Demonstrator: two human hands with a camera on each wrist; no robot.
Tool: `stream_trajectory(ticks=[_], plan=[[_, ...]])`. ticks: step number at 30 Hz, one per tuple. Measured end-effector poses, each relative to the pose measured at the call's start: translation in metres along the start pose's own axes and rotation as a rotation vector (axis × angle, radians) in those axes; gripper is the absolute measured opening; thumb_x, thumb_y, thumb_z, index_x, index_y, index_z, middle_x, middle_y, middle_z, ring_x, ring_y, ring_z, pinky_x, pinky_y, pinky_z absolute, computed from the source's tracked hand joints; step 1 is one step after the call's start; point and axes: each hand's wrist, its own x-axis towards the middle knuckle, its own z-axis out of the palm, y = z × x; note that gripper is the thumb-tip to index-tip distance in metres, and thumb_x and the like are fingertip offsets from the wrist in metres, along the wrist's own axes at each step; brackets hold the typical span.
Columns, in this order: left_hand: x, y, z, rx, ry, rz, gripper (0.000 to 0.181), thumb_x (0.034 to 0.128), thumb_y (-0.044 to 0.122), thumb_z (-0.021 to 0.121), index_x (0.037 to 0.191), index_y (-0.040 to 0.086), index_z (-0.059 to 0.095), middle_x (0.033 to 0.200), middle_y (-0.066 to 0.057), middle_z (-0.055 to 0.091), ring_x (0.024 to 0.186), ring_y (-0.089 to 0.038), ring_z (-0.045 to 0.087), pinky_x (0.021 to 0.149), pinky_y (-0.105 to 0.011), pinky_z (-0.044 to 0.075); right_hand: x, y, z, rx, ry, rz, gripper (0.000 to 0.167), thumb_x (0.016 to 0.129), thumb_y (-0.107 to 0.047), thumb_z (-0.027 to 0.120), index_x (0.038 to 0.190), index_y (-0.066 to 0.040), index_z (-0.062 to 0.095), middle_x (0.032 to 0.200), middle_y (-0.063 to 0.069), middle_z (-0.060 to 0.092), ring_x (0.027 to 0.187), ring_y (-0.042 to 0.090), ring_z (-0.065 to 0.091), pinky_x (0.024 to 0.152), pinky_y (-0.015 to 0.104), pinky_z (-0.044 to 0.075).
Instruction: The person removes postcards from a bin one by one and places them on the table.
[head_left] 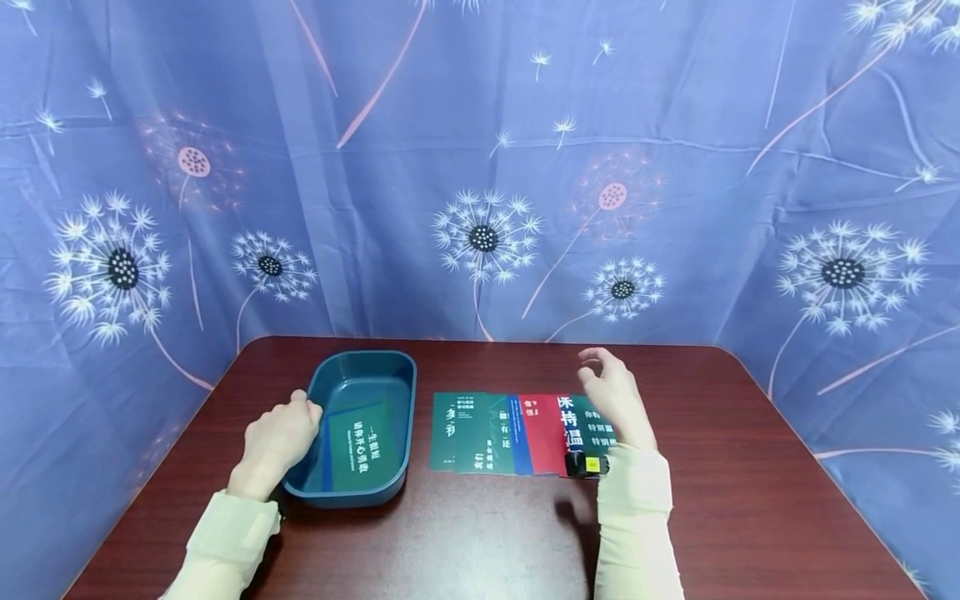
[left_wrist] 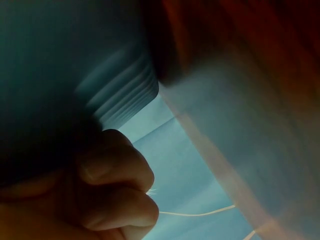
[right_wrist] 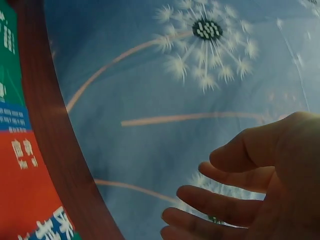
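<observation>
At the left of the table, my left hand (head_left: 279,437) grips the left rim of a blue plastic bin (head_left: 411,417). Its curled fingers (left_wrist: 120,160) show against the bin's ribbed side (left_wrist: 125,85) in the left wrist view. A green card (head_left: 354,450) with white writing lies inside the bin, over something blue. My right hand (head_left: 618,400) hovers above the right end of a row of overlapping cards, its fingers (right_wrist: 220,202) loosely bent with nothing between them. Green cards (head_left: 457,433), a red card (head_left: 542,433) and another green card (head_left: 596,425) show in that row.
The cards lie on a dark reddish wooden table (head_left: 480,533), to the right of the bin. A blue curtain (head_left: 390,208) with dandelion prints stands behind the table and along both sides. A black device with a yellow label (head_left: 592,464) sits at my right wrist.
</observation>
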Motion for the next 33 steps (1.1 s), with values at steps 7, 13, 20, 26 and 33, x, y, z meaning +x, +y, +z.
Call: stream_trajectory(ticks=[7,13,20,26,33], plan=[[0.000,0.000,0.001,0.009,-0.002,-0.006,0.035,0.1005,0.024,0.036,0.104,-0.008,0.050,0.079,-0.026,0.059,0.067,-0.041,0.058,0.064,-0.059,0.048,-0.001,-0.024,0.022,-0.027,-0.022,-0.122,0.031,0.091,-0.006,0.052,0.121,-0.004,0.060,0.114,0.017,0.066,0.098,0.030,0.061,0.086,0.046,0.045],[0.000,0.000,0.001,0.010,-0.006,-0.008,0.035,0.1003,0.024,0.036,0.104,-0.008,0.050,0.081,-0.028,0.059,0.069,-0.042,0.058,0.064,-0.059,0.047,-0.004,-0.044,0.044,-0.033,-0.062,-0.226,0.031,0.089,-0.004,0.054,0.120,-0.004,0.061,0.113,0.015,0.065,0.100,0.029,0.061,0.089,0.045,0.046],[0.001,-0.001,0.000,0.014,-0.007,-0.011,0.034,0.0999,0.024,0.036,0.103,-0.007,0.050,0.080,-0.027,0.059,0.069,-0.042,0.059,0.063,-0.059,0.047,-0.012,-0.068,0.069,-0.075,-0.107,-0.323,0.027,0.091,-0.009,0.059,0.117,-0.005,0.064,0.110,0.012,0.066,0.100,0.026,0.061,0.090,0.042,0.046],[0.004,0.000,-0.001,0.012,0.017,-0.002,0.033,0.0996,0.024,0.036,0.100,-0.006,0.050,0.080,-0.027,0.059,0.068,-0.043,0.058,0.063,-0.059,0.047,-0.025,-0.092,0.094,-0.117,-0.175,-0.404,0.027,0.095,-0.021,0.061,0.119,-0.007,0.063,0.115,0.009,0.063,0.106,0.025,0.059,0.094,0.042,0.045],[0.001,-0.001,0.002,0.002,0.011,-0.010,0.033,0.0995,0.023,0.036,0.101,-0.006,0.051,0.080,-0.027,0.059,0.068,-0.042,0.059,0.063,-0.059,0.047,-0.046,-0.113,0.137,-0.217,-0.241,-0.506,0.033,0.098,-0.028,0.057,0.123,-0.007,0.061,0.121,0.010,0.055,0.109,0.024,0.053,0.091,0.038,0.047]])
